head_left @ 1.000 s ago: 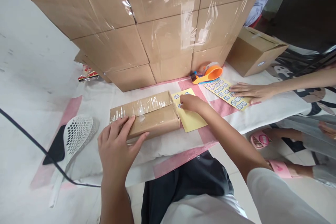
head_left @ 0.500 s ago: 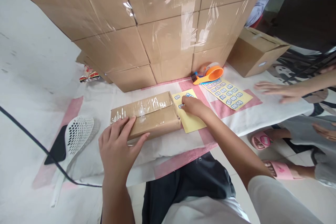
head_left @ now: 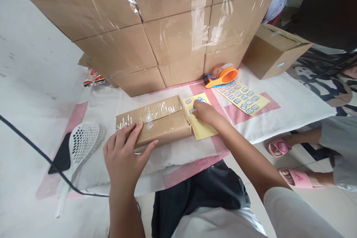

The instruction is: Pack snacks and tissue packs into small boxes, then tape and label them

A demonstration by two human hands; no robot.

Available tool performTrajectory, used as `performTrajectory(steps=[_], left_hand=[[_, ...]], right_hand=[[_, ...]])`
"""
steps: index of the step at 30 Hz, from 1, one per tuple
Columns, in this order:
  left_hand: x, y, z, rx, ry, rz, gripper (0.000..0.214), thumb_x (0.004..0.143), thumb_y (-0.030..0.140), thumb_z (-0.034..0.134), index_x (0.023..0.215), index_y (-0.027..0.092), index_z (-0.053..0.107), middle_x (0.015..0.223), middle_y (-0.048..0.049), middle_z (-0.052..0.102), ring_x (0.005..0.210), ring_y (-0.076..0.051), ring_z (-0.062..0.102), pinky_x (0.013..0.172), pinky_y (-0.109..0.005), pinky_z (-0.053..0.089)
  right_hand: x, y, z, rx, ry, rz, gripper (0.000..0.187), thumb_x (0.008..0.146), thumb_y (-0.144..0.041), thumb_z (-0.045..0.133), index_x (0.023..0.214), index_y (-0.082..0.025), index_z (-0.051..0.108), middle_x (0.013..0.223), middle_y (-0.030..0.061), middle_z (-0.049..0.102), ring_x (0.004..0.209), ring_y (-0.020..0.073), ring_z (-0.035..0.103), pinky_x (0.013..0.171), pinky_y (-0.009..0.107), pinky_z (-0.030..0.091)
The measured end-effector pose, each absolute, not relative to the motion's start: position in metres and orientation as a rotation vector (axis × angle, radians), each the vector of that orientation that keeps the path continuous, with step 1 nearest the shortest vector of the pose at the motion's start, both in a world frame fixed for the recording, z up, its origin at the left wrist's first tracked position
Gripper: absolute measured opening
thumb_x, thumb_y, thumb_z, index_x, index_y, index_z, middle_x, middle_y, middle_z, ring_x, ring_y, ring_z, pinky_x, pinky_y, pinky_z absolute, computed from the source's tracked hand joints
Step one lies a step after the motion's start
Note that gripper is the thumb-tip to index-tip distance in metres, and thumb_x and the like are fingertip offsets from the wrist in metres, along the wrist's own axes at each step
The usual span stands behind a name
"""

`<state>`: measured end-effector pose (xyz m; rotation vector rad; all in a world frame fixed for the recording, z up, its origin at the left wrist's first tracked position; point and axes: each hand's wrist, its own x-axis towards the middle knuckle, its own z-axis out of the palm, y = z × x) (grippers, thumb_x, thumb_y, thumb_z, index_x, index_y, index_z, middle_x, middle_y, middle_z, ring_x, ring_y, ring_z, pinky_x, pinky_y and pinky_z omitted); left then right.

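Note:
A flat cardboard box [head_left: 156, 128], sealed with clear tape, lies on the cloth-covered table. My left hand [head_left: 126, 152] rests on its left front part, fingers spread over the top and thumb along the front side. To the right of the box is a yellow sticker sheet [head_left: 205, 129] with a few blue-edged labels left near its top. My right hand [head_left: 206, 112] presses on that sheet with its fingers pinched together beside a label. Whatever lies between those fingertips is hidden. A second sticker sheet [head_left: 242, 97], carrying many labels, lies farther right.
Behind stands a wall of wrapped cardboard boxes [head_left: 178, 48]. An orange tape dispenser [head_left: 227, 76] sits at its foot. At left are a white perforated swatter [head_left: 85, 137] and a black cable [head_left: 36, 152]. Another carton [head_left: 276, 54] and a person's pink sandals [head_left: 297, 178] are at right.
A co-worker's outstretched hand at the right has gone out of view. One label spot on the farther sheet now looks blank. My hands keep nearly the same places.

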<state>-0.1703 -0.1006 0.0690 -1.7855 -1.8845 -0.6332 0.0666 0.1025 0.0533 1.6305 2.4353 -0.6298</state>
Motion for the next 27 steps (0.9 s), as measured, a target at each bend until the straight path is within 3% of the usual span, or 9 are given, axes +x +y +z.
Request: performTrajectory(steps=[5,11,16,21,24,27], left_hand=[[-0.174,-0.101,0.067,-1.81,-1.901,-0.634,0.062,0.087,0.047,0.076,0.144,0.029,0.062,0.131,-0.0124,0.068,0.119,-0.035,0.062,0.107,-0.049,0.044],[-0.17,-0.102,0.07,-1.811,-1.918,-0.634,0.062,0.087,0.046,0.077,0.144,0.029,0.061,0.132,-0.0121,0.068,0.12,-0.035,0.063,0.106,-0.049,0.046],[-0.166,-0.102,0.074,-1.801,-1.924,-0.633,0.062,0.086,0.044,0.079,0.144,0.029,0.061,0.131,-0.0126,0.068,0.119,-0.035,0.064,0.106,-0.051,0.048],[-0.173,-0.103,0.073,-1.843,-1.902,-0.594,0.071,0.084,0.042,0.081,0.15,0.032,0.056,0.132,-0.0132,0.067,0.117,-0.037,0.064,0.104,-0.053,0.049],[-0.176,-0.103,0.072,-1.856,-1.887,-0.595,0.076,0.084,0.041,0.082,0.153,0.033,0.053,0.132,-0.0139,0.066,0.118,-0.037,0.064,0.106,-0.055,0.048],[-0.174,-0.102,0.073,-1.845,-1.905,-0.594,0.076,0.084,0.041,0.081,0.154,0.034,0.052,0.133,-0.0138,0.066,0.118,-0.037,0.064,0.107,-0.056,0.048]], right_hand=[[0.067,0.104,0.051,1.612,2.451,-0.658,0.018,0.103,-0.023,0.051,0.114,-0.016,0.063,0.126,0.0171,0.07,0.114,0.0304,0.067,0.08,0.033,0.047],[0.076,0.106,0.05,1.632,2.519,-0.684,0.034,0.101,-0.022,0.053,0.134,-0.018,0.056,0.128,0.0154,0.07,0.113,0.0288,0.066,0.082,0.033,0.047],[0.082,0.137,0.068,1.641,2.664,-0.592,0.032,0.098,-0.018,0.053,0.126,-0.019,0.068,0.122,0.0126,0.072,0.112,0.0281,0.065,0.089,0.034,0.046],[0.119,0.159,0.087,1.845,2.695,-0.477,0.029,0.096,-0.015,0.052,0.119,-0.02,0.069,0.118,0.0123,0.072,0.107,0.0303,0.066,0.088,0.039,0.05],[0.178,0.161,0.073,2.144,2.587,-0.449,0.024,0.097,-0.029,0.06,0.116,-0.017,0.067,0.116,0.018,0.07,0.114,0.0385,0.063,0.094,0.052,0.051],[0.245,0.171,0.04,2.424,2.475,-0.412,0.056,0.083,-0.06,0.075,0.114,-0.016,0.063,0.123,0.0283,0.063,0.132,0.0553,0.048,0.1,0.076,0.04]])
